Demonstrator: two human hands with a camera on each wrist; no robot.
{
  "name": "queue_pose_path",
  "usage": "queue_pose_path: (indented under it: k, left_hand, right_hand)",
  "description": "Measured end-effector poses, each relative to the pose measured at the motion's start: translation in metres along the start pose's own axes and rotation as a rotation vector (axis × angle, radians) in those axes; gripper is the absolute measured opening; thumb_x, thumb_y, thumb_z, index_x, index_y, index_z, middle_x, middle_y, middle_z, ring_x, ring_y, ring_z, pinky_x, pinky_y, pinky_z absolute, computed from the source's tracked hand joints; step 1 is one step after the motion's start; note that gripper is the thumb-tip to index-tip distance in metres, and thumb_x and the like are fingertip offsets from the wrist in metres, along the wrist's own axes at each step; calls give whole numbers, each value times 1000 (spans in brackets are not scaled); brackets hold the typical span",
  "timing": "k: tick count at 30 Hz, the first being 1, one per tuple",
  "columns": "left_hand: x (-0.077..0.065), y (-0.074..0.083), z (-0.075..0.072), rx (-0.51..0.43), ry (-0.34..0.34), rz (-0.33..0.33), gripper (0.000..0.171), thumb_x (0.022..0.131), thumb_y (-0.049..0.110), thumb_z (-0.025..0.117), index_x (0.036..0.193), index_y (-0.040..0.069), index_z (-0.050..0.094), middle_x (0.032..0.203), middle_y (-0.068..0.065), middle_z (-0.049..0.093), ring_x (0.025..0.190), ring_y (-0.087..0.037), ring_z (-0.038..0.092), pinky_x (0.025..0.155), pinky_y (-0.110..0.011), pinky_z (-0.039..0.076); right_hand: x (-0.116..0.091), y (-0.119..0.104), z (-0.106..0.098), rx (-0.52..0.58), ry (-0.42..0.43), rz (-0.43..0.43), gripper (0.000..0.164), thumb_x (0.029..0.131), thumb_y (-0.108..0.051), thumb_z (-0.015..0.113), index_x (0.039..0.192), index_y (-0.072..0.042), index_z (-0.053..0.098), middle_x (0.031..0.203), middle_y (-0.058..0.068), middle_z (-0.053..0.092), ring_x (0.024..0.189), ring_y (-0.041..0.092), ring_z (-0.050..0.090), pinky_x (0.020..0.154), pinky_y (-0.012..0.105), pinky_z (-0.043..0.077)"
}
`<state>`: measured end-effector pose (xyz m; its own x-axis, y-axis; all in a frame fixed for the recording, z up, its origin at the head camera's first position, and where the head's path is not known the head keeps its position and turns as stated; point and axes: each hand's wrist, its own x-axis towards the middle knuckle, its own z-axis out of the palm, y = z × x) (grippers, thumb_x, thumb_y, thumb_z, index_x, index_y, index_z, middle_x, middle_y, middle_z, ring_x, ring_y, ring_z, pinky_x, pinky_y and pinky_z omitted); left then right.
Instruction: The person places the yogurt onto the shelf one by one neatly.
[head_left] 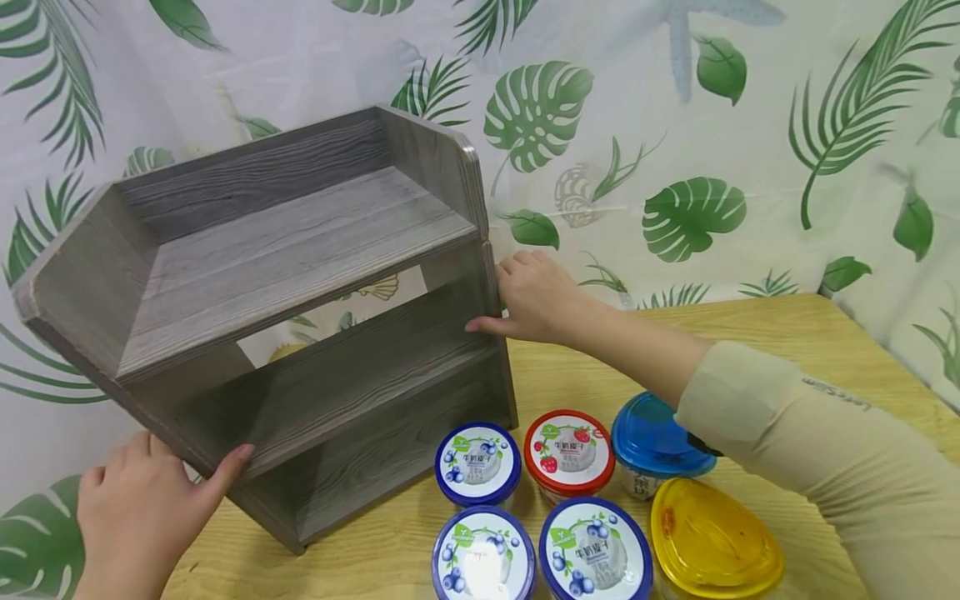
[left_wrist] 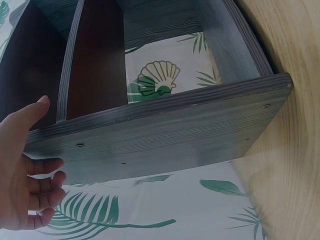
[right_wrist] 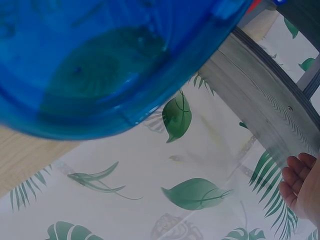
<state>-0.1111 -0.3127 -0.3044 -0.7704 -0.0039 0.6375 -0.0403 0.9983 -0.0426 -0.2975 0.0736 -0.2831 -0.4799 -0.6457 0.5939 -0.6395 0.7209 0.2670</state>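
Observation:
A grey wood-grain shelf unit [head_left: 300, 250] stands at an angle on the table, its raised-edge top board facing up. My left hand [head_left: 138, 508] holds its left side, thumb on the front edge and fingers around the outer face. In the left wrist view those curled fingers [left_wrist: 47, 182] lie beside the side panel [left_wrist: 165, 145]. My right hand [head_left: 536, 296] grips the opposite side, with the thumb across the front edge and the other fingers toward the back. The right wrist view shows this hand [right_wrist: 300, 187] at the panel's outer face.
Right of the shelf stand three tubs with purple-rimmed blueberry lids [head_left: 478, 458] and one with a red-rimmed strawberry lid [head_left: 570, 454]. A blue-lidded container [head_left: 652, 433] sits under my right forearm, near a yellow-lidded one [head_left: 712, 537]. A leaf-patterned cloth [head_left: 622, 108] hangs behind the table [head_left: 795, 358].

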Motion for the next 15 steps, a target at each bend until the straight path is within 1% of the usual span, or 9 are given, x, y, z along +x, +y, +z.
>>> queue_pose_path:
  k: [3,5,7,11,13,15]
  left_hand:
    - [2,-1,3,-14,79,27,77,74,74,53,71,-3,44,64,-22,47,62,-47,51,51,-50,31]
    - [3,-2,5,-29,139,46,80,76,76,47,73,-3,45,64,-25,48,60,-48,51,50,-50,30]
    - [6,-3,6,-37,183,63,81,78,77,42,73,-4,44,63,-26,48,59,-49,50,48,-50,29]
    - [10,-3,6,-35,246,86,81,81,78,32,70,-2,41,58,-25,46,55,-47,49,46,-48,27]
    - [12,-3,6,-34,266,97,81,82,77,30,70,-2,41,57,-24,46,55,-46,49,46,-49,28]
    - [13,-3,6,-44,268,100,82,83,78,28,69,-2,42,57,-24,46,56,-46,50,48,-51,30]
  right_hand:
    - [2,-2,0,4,-21,3,66,74,-67,64,64,-2,58,63,9,54,62,24,51,59,34,43]
    - [2,-2,0,2,-24,5,66,74,-67,64,65,-2,58,63,9,54,62,24,51,59,34,43]
    - [2,-2,0,-1,-21,5,65,74,-66,65,65,-2,59,62,9,54,62,24,51,59,34,43]
    - [2,-1,1,-15,-6,-1,66,74,-66,65,63,-2,58,62,9,54,62,23,51,59,33,43]
    - [2,-1,2,-22,3,-6,66,74,-67,65,62,-2,57,62,9,54,61,23,50,58,33,43]
    - [2,0,2,-28,9,-10,66,74,-67,65,61,-3,56,61,9,53,61,23,50,58,33,42]
